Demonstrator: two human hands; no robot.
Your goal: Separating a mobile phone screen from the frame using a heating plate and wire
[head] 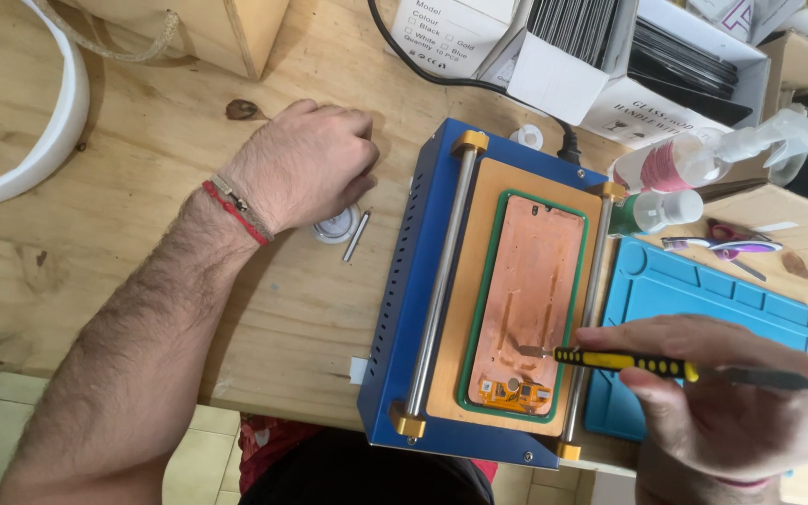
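At five o'clock, the right hand (731, 393), wrist cut off by the frame, pinches a yellow-and-black spudger (624, 361), its tip on the copper-coloured phone back (530, 290) lying on the blue separator machine (404, 309). At ten o'clock, the left hand (303, 164) rests fisted on the wooden bench (142, 122), half hiding a small white disc (339, 227). Spray bottles (703, 159) stand beyond.
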